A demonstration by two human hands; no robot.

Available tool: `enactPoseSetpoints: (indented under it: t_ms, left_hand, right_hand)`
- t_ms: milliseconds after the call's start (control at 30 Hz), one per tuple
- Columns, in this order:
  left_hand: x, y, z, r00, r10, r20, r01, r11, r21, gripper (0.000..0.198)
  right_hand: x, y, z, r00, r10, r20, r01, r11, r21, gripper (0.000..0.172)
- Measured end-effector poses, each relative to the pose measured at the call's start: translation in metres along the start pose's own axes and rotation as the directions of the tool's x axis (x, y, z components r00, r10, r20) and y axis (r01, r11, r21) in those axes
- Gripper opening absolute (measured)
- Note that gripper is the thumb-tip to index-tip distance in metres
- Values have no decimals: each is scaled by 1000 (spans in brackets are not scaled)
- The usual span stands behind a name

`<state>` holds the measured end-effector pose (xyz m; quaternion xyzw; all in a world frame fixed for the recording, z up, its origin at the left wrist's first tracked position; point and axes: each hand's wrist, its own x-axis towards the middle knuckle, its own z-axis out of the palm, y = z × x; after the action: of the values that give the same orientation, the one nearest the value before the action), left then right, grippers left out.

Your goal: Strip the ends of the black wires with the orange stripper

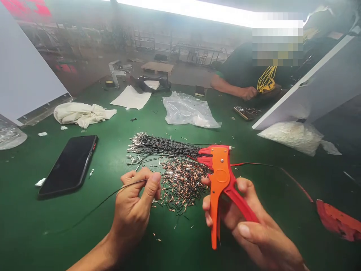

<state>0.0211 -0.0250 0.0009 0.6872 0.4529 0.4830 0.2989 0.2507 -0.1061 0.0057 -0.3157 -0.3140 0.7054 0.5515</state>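
Note:
Between thumb and forefinger, my left hand (137, 201) pinches a thin black wire (108, 196) that trails off to the lower left. My right hand (254, 222) is wrapped round the handles of an orange and red wire stripper (220, 177), its red jaws pointing left. Behind the jaws lies a bundle of black wires (166, 146) with metal terminals at their left ends. A heap of short wire scraps (183, 180), black with copper strands, is spread between my hands. The tip of the held wire is hidden by my fingers.
A black phone (69, 165) lies left on the green table (113, 248). Farther back are a white cloth (83, 114), a paper sheet (132, 97) and a clear plastic bag (189, 109). Across the table a co-worker's hand (248, 93) is near yellow wires (266, 81). White panels flank both sides.

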Motion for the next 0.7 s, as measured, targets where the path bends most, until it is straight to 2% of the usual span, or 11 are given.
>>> enactPoseSetpoints:
  t_ms: [100, 167, 300, 433, 500, 567, 700]
  left_hand:
    - [0, 0, -2, 987, 150, -55, -146, 986, 75, 30]
    - [0, 0, -3, 970, 240, -44, -234, 967, 101, 25]
    - [-2, 3, -6, 937, 350, -3, -348, 931, 113, 23]
    - [-3, 9, -11, 901, 434, 14, -434, 900, 41, 28]
    - [-1, 13, -14, 881, 472, 17, -472, 882, -6, 30]
    - [0, 16, -15, 874, 485, 15, -485, 874, -14, 30]
    - [2, 17, -16, 897, 442, 22, -442, 897, -17, 31]
  right_hand:
    - [4, -3, 2, 999, 54, 11, -54, 992, 109, 63]
    - [6, -1, 4, 990, 113, 87, -129, 968, 214, 72]
    - [7, 10, 8, 946, 190, 262, -279, 891, 358, 76]
    - [8, 25, 11, 913, 230, 337, -363, 836, 411, 85]
    - [7, 30, 12, 909, 237, 343, -369, 840, 398, 82]
    - [5, 31, 12, 921, 237, 308, -335, 886, 320, 73]
    - [1, 27, 12, 930, 264, 254, -310, 938, 158, 63]
